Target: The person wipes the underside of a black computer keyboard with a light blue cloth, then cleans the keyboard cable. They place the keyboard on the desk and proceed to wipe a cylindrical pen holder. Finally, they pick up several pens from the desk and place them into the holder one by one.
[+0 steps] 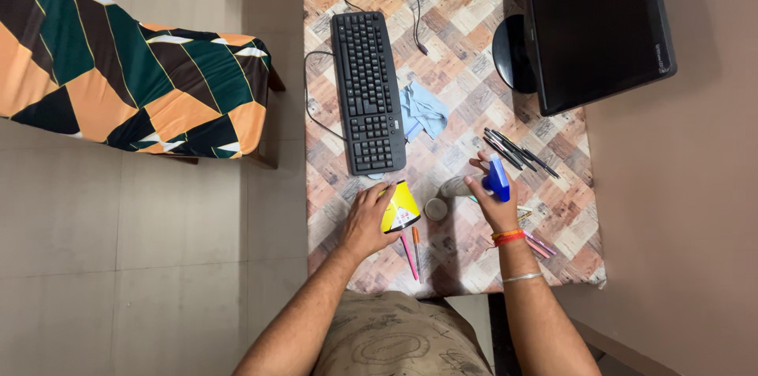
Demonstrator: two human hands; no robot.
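**Hands at the near edge of a crowded surface**

Patterned surface [466, 258]: two pens [412, 254] lie by its near edge. Left hand [367, 222] rests curled on a yellow packet [400, 206]. Right hand [489, 194] grips a blue spray head [497, 177], bottle probably hidden below. Beyond: keyboard [367, 92], blue cloth [424, 110], monitor [596, 21]. Open floor left.

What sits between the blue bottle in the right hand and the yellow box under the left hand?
A small round cup stands on the table between the blue spray bottle in the right hand and the yellow box held by the left hand. Nothing else lies there.
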